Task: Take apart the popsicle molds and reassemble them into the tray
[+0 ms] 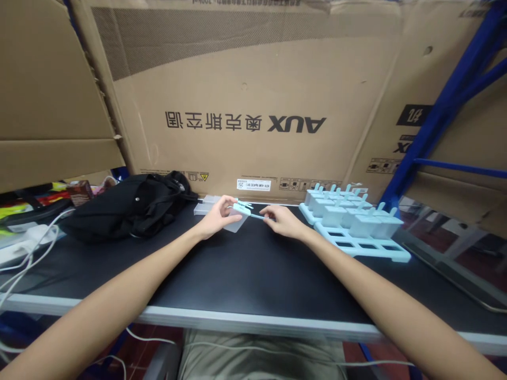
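Note:
My left hand (216,219) is closed around a small translucent popsicle mold (235,224) with a light blue top, held tilted over the black table (253,274). From its top a light blue stick (257,216) points to the right. The fingers of my right hand (282,220) pinch the far end of this stick. Another light blue stick shows just behind the mold, partly hidden by my left fingers. Behind my left hand lie clear plastic pieces (203,209). To the right, a light blue rack (401,255) carries several popsicle molds (335,217) with sticks upright; its front slots hold none.
A black bag (127,208) lies at the left, beside a white power strip and white cables (51,232). A large cardboard panel (237,79) closes off the back. Blue metal shelf posts (431,111) rise at the right. The table's pale front edge (237,319) runs before me.

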`<state>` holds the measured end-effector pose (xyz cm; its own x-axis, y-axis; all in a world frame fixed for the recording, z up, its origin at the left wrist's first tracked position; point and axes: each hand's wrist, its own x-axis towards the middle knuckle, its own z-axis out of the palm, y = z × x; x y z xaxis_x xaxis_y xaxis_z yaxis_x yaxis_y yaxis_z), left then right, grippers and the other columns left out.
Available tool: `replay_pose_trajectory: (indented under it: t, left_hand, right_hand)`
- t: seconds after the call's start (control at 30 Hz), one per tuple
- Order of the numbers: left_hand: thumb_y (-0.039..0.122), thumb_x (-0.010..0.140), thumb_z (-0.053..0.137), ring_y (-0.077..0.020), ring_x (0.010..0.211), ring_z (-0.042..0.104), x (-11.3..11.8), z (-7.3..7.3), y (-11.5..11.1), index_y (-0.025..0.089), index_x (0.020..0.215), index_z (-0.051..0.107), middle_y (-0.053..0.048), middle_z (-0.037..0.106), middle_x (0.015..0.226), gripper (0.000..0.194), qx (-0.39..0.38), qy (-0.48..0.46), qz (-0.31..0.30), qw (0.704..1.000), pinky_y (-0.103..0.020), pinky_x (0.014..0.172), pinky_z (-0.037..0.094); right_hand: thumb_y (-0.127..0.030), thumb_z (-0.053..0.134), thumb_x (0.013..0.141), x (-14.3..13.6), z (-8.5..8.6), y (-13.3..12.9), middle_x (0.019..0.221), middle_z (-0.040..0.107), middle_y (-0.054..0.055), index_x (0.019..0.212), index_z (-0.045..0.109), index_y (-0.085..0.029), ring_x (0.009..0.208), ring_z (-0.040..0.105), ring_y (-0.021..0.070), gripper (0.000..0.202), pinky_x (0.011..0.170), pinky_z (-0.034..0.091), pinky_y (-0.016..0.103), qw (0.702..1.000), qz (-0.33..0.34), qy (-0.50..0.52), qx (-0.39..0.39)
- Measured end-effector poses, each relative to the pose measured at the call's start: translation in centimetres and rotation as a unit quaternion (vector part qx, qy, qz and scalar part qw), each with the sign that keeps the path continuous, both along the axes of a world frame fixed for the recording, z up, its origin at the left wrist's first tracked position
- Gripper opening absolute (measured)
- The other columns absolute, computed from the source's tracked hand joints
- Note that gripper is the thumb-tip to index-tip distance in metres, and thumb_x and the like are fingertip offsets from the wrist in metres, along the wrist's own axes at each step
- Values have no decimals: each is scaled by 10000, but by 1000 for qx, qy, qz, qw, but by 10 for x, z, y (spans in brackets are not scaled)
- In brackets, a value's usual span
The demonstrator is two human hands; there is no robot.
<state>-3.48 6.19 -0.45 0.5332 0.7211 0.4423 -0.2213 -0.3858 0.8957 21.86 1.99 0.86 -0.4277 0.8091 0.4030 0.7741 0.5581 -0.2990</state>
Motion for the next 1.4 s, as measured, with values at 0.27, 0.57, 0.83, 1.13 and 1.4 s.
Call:
replay_pose_trajectory:
  t: [0.27, 0.57, 0.83, 1.13, 1.4]
  left_hand:
    - [304, 750, 775, -217, 1195, 539, 2, -1, -1, 213, 1098, 492, -88, 556, 1279, 458, -9, 53, -19, 998, -351, 979, 438]
    - [311, 803, 711, -212, 1141, 551, 5, -3, -4, 209, 1146, 468, -72, 572, 1185, 432, -9, 93, -42, 995, -347, 957, 450]
    - [236, 798, 655, -168, 792, 589, 4, -7, -1, 193, 1040, 483, -13, 614, 908, 300, 161, 182, 51, 969, -299, 722, 473]
    - [492, 830, 635, -255, 1028, 591, -21, 8, 11, 228, 1056, 613, -76, 652, 1096, 348, 286, 280, 130, 907, -398, 935, 454]
    - [629, 764, 550, -409, 1223, 430, -55, -5, 42, 184, 1144, 564, -191, 488, 1257, 585, 163, 496, 380, 763, -519, 979, 413]
  right_hand:
    - [-419, 633, 835, -15, 40, -23, 864, 682, 63, 882, 552, -191, 718, 667, 164, 247, 643, 558, 307, 957, 14, 290, 0]
    - [-274, 534, 873, -55, 64, -1, 787, 654, 31, 890, 561, -200, 694, 608, 156, 80, 685, 494, 310, 994, 97, 44, 23]
    - [-539, 406, 936, -85, 24, -24, 1286, 543, 204, 1368, 364, -163, 1209, 518, 339, 575, 900, 466, 467, 994, -80, -34, 61]
    - [-530, 475, 880, -23, 52, -47, 937, 665, 130, 1041, 435, -193, 767, 644, 247, 375, 649, 454, 318, 981, -187, -36, 24]
    - [-616, 466, 802, 148, 72, -129, 1076, 620, 271, 1200, 437, -44, 865, 674, 350, 698, 739, 500, 402, 870, -488, -45, 54]
